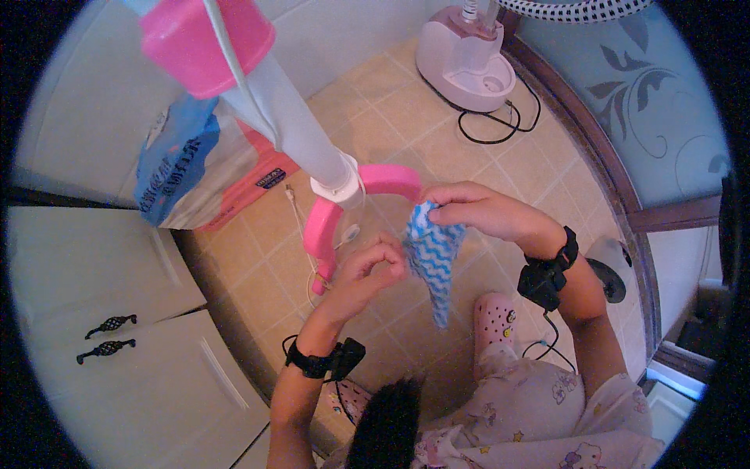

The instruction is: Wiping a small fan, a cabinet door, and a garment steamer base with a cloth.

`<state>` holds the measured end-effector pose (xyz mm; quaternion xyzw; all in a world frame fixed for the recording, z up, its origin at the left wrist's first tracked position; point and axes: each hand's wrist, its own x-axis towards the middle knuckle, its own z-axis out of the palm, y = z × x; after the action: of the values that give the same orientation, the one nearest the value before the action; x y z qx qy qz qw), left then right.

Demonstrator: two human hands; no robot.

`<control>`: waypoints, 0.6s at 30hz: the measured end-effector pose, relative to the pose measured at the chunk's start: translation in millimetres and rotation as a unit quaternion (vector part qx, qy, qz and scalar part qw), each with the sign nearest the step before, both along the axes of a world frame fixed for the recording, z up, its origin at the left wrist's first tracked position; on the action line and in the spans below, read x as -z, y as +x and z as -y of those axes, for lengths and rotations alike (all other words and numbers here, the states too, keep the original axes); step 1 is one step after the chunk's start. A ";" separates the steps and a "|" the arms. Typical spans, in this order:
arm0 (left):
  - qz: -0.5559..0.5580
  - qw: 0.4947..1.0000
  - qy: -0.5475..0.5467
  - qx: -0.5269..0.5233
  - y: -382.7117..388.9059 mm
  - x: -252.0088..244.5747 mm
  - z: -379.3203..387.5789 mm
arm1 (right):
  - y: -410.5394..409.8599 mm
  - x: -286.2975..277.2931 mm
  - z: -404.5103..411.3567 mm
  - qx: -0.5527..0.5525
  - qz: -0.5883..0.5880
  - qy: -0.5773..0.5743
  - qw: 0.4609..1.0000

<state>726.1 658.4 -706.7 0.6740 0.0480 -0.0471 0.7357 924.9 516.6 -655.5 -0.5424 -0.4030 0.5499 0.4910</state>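
My right hand [477, 211] pinches the top of a blue and white cloth [436, 258] with a wavy pattern, which hangs down in a point. Just left of the cloth is my left hand [375, 269], fingers curled with a gap between thumb and fingers; nothing shows in it. Beyond both hands rises a pale blue pole [293, 123] with a white collar [337, 182], a curved pink base [387, 179] and a pink block [208, 47] higher up. A white cable [231, 53] runs along the pole.
White cabinet doors [117, 264] with dark handles stand at left, near blue, white and red plastic packaging [234, 170]. A pink garment steamer base [466, 64] with a black cord [486, 140] is on the tiled floor [404, 129]. A frosted glass door [638, 105] is at right.
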 end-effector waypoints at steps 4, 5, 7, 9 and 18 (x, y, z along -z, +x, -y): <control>0.050 0.971 -0.187 -0.138 5.3 10.3 5.8 | -2.8 1.2 -1.8 -0.027 -0.009 -0.031 0.999; 0.050 0.971 -0.186 -0.140 5.8 10.0 9.5 | -6.7 0.1 -2.3 -0.026 -0.020 -0.032 0.999; 0.077 0.982 -0.070 -0.156 16.6 -10.7 19.4 | -8.9 0.5 -1.1 -0.021 -0.030 -0.036 0.999; 0.119 0.982 0.010 -0.143 21.0 -10.3 14.6 | -12.9 0.7 -5.0 -0.027 -0.018 -0.003 0.999; -0.060 0.997 0.057 -0.006 8.2 -12.3 9.2 | -13.8 -3.1 -3.8 0.020 0.194 0.028 0.980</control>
<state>734.3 649.2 -694.5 0.7107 0.0991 -0.0801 0.6918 911.1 520.4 -652.3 -0.6328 -0.4946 0.4131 0.4293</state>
